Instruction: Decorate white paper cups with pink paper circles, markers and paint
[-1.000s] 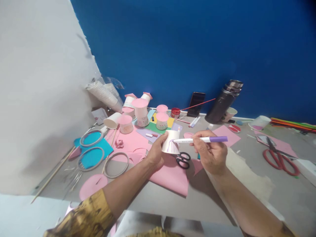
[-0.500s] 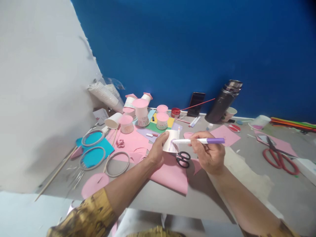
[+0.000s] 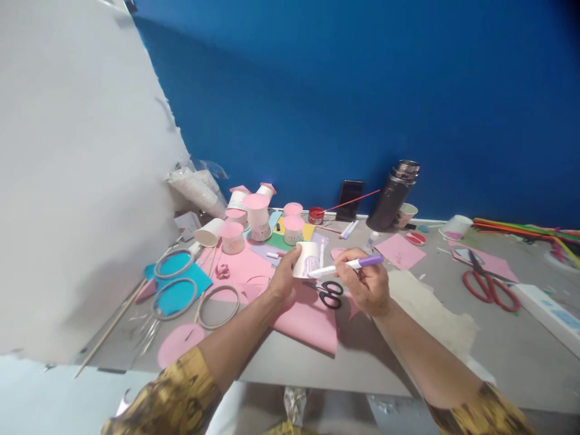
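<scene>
Grips cup point(image 3: 301, 255) in left hand point(image 3: 284, 275) over pink paper point(image 3: 310, 331) and holds marker point(image 3: 326, 270) in right hand point(image 3: 367, 283), with tip at or just beside purple strokes point(image 3: 312, 264). Appears only partly coloured: leaves rest of visible wall white, and bears no visible pink top point(image 3: 257, 201) such as on cups point(image 3: 260, 226) behind.

— Can you read any word or number where you are working?
— None comes out legible for you. Any print on the white marker point(image 3: 327, 269) in your right hand point(image 3: 366, 283) is too small; the blue panels point(image 3: 569, 318) on the white box point(image 3: 532, 300), well right of that hand, are blurred too.
</scene>
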{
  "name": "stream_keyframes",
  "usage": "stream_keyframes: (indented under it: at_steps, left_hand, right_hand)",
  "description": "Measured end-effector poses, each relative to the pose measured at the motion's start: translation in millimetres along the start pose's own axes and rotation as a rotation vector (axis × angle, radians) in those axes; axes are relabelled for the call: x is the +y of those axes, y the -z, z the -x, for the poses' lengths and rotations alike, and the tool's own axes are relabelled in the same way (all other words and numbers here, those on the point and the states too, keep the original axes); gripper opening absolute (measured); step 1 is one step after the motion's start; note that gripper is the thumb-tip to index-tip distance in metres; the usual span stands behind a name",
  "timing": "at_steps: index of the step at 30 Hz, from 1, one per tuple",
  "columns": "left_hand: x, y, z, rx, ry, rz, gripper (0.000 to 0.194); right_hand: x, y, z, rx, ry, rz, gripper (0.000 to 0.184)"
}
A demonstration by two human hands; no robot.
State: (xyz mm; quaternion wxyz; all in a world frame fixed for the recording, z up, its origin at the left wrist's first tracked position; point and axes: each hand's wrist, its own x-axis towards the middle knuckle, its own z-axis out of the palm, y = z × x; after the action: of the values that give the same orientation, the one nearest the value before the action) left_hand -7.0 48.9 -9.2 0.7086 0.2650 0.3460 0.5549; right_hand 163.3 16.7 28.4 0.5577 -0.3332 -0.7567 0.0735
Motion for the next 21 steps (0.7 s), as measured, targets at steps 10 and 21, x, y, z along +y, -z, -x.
stream_keyframes:
  at_steps: [10, 21]
  left_hand:
    - [5.1, -2.4, -0.5, 0.017, 0.089, 0.093, 0.036]
    - [3.4, -1.8, 1.6, 0.043, 0.060, 0.075, 0.034]
  right_hand:
    - [8.0, -1.0, 0.6, 0.112, -0.045, 0.015, 0.010]
    - [5.2, -0.6, 0.2, 0.092, -0.028, 0.063, 0.015]
